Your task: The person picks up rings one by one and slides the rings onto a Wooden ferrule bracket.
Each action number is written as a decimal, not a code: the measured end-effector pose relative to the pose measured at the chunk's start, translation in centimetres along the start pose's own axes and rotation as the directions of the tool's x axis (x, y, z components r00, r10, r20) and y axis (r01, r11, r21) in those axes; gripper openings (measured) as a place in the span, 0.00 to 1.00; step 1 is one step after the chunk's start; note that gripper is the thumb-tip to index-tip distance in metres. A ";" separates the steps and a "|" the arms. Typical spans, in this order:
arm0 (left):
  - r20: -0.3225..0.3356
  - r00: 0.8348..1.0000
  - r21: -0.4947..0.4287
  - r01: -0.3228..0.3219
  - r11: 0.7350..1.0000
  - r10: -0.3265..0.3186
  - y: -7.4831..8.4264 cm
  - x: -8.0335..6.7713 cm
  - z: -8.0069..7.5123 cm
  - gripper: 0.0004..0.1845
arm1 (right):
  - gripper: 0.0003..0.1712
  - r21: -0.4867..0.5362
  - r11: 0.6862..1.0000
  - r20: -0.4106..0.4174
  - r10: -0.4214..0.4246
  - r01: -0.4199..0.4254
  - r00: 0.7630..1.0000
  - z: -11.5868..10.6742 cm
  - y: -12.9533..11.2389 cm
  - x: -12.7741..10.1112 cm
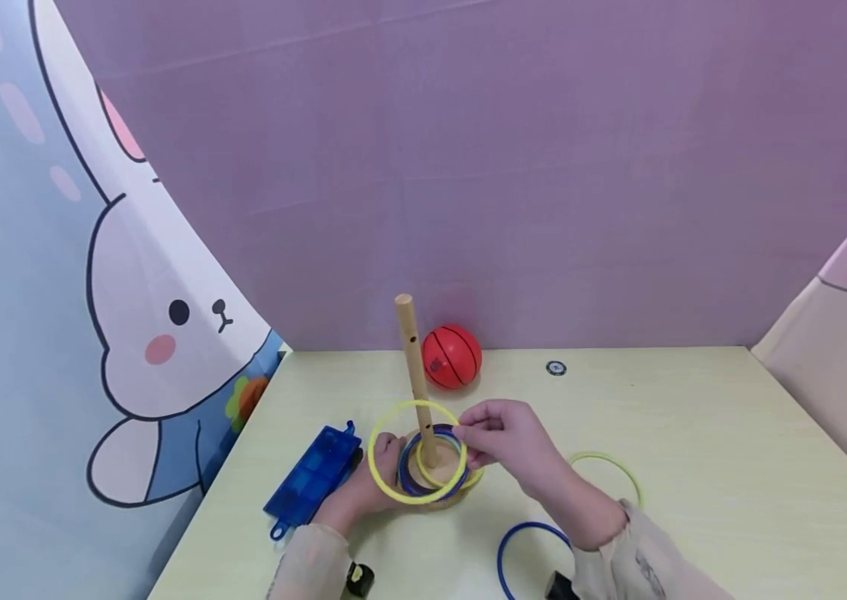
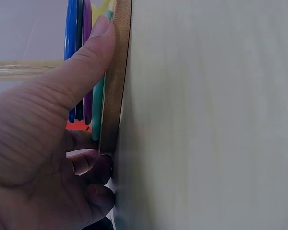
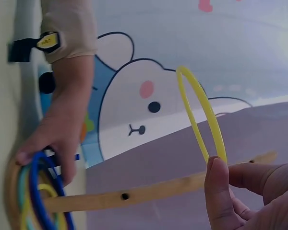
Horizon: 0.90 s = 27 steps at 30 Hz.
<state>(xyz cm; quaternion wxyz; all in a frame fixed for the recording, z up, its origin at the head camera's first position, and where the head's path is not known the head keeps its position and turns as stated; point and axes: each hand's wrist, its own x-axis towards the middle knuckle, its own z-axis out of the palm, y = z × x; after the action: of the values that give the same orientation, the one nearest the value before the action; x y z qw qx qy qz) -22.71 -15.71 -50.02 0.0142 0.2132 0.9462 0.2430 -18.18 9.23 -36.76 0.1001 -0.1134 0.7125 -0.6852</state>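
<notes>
The thin yellow plastic ring, pinched by the right hand, already encircles the upright wooden peg partway down, tilted, while the left hand grips the round wooden base on the tabletop.

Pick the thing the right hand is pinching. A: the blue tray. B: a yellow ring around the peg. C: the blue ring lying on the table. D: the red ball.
B: the right hand pinches the yellow ring, which encircles the peg above the base.
</notes>
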 end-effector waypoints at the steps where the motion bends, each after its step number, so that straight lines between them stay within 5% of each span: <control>1: -0.003 1.000 0.017 0.001 1.000 -0.001 0.0 0.0 0.1 0.57 | 0.12 0.005 1.000 0.000 -0.013 0.013 1.000 0.1 -0.5 0.1; 10: 0.048 0.996 -0.103 0.079 0.991 -0.075 -0.1 0.3 0.2 0.61 | 0.10 0.050 0.994 -0.096 -0.097 0.102 0.991 0.1 -6.4 0.8; 17: 0.101 0.984 -0.069 0.151 0.986 -0.144 -0.6 0.7 0.4 0.63 | 0.13 0.092 0.977 -0.193 -0.172 0.192 0.966 -0.5 -10.1 1.7; 22: 0.095 0.984 -0.070 0.156 0.985 -0.149 -0.7 0.7 0.4 0.62 | 0.14 0.092 0.980 -0.235 -0.153 0.179 0.960 -1.0 -9.0 3.4; 27: 0.074 0.989 -0.085 0.131 0.988 -0.125 -0.7 0.5 0.7 0.62 | 0.11 0.095 0.993 -0.248 -0.045 0.070 0.968 -1.1 -3.9 5.0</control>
<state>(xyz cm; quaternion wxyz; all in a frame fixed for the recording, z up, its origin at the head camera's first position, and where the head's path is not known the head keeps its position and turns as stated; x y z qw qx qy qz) -23.38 -15.78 -50.92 0.0715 0.1594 0.9451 0.2762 -23.18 8.65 -32.77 -0.0032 -0.0430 0.6793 -0.7326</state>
